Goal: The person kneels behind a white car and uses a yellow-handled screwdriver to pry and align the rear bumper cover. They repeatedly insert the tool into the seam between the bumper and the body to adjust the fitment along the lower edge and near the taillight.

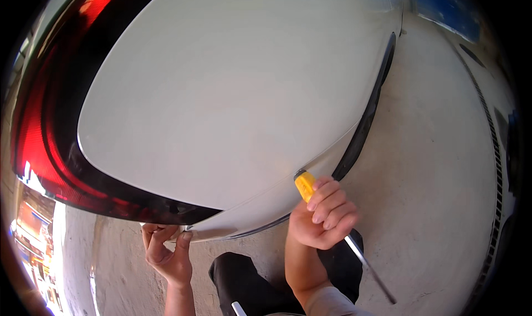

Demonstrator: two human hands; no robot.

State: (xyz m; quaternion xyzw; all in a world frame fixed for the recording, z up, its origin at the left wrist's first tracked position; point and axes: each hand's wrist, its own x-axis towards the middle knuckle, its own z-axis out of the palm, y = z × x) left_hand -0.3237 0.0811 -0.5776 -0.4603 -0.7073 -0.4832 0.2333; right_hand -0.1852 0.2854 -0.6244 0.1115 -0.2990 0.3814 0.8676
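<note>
The person crouched low beside a white car (221, 94). The left hand (166, 252) reached up under the bottom edge of the car's white panel. Its fingers were curled and pinching that edge, with the thumb pressed up against it. I could not tell if something small was caught between the fingertips.

The right hand (324, 216) was closed in a tight fist around a screwdriver (332, 222). The yellow handle stuck out above the fist, close to the white panel. The thin metal shaft pointed down and away from the hand, toward the floor (432, 177). So the tip was not near the car at all.

To do this well, I thought the left hand should hold the edge gently and not bend it. The right hand would need to turn the tool around before the tip could be used, and keep the metal from scratching the paint.

The panel was smooth, shiny and curved like an egg. Above the left hand ran a glossy red and black tail light (50, 150). A thin black strip followed the panel's rim near the right hand. The floor looked like rough, dull grey concrete. The person's dark trousers (244, 283) showed below both hands.
</note>
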